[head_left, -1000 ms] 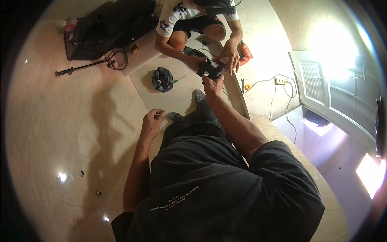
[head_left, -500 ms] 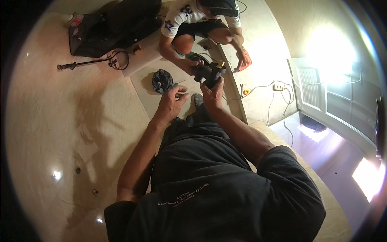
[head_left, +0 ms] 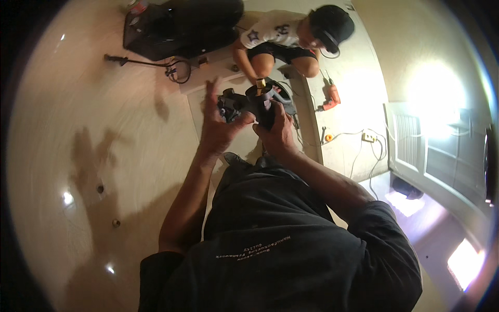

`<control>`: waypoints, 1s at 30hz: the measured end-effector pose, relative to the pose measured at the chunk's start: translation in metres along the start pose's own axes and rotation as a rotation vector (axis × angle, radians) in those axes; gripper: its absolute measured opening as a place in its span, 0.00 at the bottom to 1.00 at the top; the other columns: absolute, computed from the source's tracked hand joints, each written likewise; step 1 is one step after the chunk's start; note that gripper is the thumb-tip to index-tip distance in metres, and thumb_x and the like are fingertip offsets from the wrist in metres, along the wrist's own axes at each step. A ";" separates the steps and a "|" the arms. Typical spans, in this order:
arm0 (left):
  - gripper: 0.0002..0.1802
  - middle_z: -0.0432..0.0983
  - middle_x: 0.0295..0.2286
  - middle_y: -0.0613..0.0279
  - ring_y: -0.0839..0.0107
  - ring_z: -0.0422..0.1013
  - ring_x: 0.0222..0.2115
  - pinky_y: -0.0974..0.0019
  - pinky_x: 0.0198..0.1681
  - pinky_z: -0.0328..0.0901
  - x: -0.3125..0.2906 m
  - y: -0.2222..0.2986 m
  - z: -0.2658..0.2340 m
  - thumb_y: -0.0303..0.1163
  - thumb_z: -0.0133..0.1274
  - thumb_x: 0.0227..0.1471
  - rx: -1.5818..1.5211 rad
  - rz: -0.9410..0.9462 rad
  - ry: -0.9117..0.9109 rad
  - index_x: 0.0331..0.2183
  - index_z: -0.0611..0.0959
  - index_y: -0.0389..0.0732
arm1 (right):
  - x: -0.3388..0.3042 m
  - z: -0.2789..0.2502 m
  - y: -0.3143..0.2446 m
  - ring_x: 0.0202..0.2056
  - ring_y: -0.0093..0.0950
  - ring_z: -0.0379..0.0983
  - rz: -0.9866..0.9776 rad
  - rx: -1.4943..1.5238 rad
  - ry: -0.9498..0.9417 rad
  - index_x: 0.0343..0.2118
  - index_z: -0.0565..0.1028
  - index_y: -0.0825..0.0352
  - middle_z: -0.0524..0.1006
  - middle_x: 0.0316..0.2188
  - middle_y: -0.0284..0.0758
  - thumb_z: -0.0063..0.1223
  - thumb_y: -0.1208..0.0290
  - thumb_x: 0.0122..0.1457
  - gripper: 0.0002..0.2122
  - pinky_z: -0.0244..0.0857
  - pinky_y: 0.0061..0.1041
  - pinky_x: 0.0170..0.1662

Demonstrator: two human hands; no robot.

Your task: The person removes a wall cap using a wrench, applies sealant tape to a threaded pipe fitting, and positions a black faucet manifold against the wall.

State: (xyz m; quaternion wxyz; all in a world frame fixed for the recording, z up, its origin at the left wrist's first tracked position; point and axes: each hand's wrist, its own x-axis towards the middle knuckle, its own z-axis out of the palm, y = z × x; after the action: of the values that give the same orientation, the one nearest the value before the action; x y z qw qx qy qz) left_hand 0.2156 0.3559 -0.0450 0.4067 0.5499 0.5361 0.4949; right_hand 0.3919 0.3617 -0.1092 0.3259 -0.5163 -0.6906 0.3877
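Note:
My right hand grips a black fitting with a brass-coloured end pointing up and away from me. It looks like a plumbing part; its exact kind cannot be made out. Just left of it, my left hand is open, thumb and fingers spread and slightly blurred. Its thumb comes close to the fitting; whether they touch is unclear. Behind the left hand, a dark bundle is partly covered. Beyond the fitting crouches a co-worker in a white shirt, one arm reaching down behind it.
An orange drill lies on the right ledge, near a wrench, an orange roll and a power strip with cables. At the far left are a large black object and a black hose-and-rod piece. A bright lamp glares at right.
My left hand has risen and spread its fingers beside the fitting. The fitting has turned in my right hand. The co-worker has let go of the drill and leaned right. The view has shifted.

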 end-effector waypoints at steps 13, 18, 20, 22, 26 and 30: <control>0.49 0.70 0.58 0.54 0.64 0.61 0.63 0.56 0.66 0.49 -0.128 -0.016 -0.128 0.71 0.22 0.62 -0.391 -0.258 0.355 0.59 0.73 0.38 | 0.015 0.006 -0.101 0.33 0.21 0.69 0.301 0.750 -0.813 0.51 0.70 0.70 0.74 0.33 0.30 0.62 0.70 0.48 0.25 0.64 0.25 0.38; 0.50 0.74 0.54 0.44 0.56 0.68 0.57 0.50 0.65 0.54 -0.179 -0.004 -0.135 0.70 0.25 0.63 -0.698 -0.044 0.362 0.56 0.75 0.32 | 0.007 0.042 -0.128 0.36 0.23 0.70 0.385 0.824 -1.056 0.50 0.72 0.69 0.74 0.34 0.31 0.60 0.74 0.48 0.24 0.64 0.26 0.43; 0.48 0.77 0.50 0.45 0.54 0.70 0.55 0.50 0.62 0.60 -0.202 0.000 -0.144 0.67 0.26 0.64 -0.903 0.038 0.361 0.54 0.75 0.30 | 0.005 0.062 -0.138 0.38 0.26 0.71 0.450 0.909 -1.155 0.50 0.72 0.70 0.75 0.35 0.32 0.59 0.74 0.49 0.23 0.64 0.28 0.47; 0.44 0.79 0.47 0.45 0.54 0.74 0.51 0.51 0.61 0.62 -0.220 0.010 -0.150 0.63 0.29 0.66 -0.891 0.009 0.514 0.52 0.77 0.29 | -0.006 0.079 -0.151 0.39 0.27 0.72 0.511 0.909 -1.182 0.52 0.71 0.70 0.76 0.37 0.33 0.58 0.75 0.52 0.22 0.64 0.28 0.49; 0.38 0.79 0.46 0.40 0.50 0.73 0.51 0.48 0.62 0.59 -0.256 0.007 -0.171 0.56 0.36 0.68 -1.054 0.029 0.648 0.48 0.79 0.27 | -0.017 0.105 -0.174 0.38 0.27 0.72 0.524 0.932 -1.295 0.52 0.70 0.71 0.76 0.37 0.35 0.53 0.74 0.58 0.18 0.65 0.29 0.47; 0.34 0.79 0.43 0.38 0.49 0.75 0.49 0.49 0.61 0.61 -0.273 0.025 -0.168 0.52 0.38 0.68 -1.061 -0.029 0.828 0.47 0.79 0.26 | -0.025 0.117 -0.189 0.35 0.28 0.72 0.494 0.894 -1.334 0.48 0.71 0.71 0.75 0.35 0.36 0.51 0.70 0.59 0.16 0.66 0.30 0.43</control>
State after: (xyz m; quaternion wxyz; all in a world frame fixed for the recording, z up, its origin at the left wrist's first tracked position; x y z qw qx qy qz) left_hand 0.0735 0.0683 -0.0200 0.3893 0.0334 0.3392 0.8557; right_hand 0.2116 0.2830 -0.0023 -0.0710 -0.1376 -0.3871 0.9090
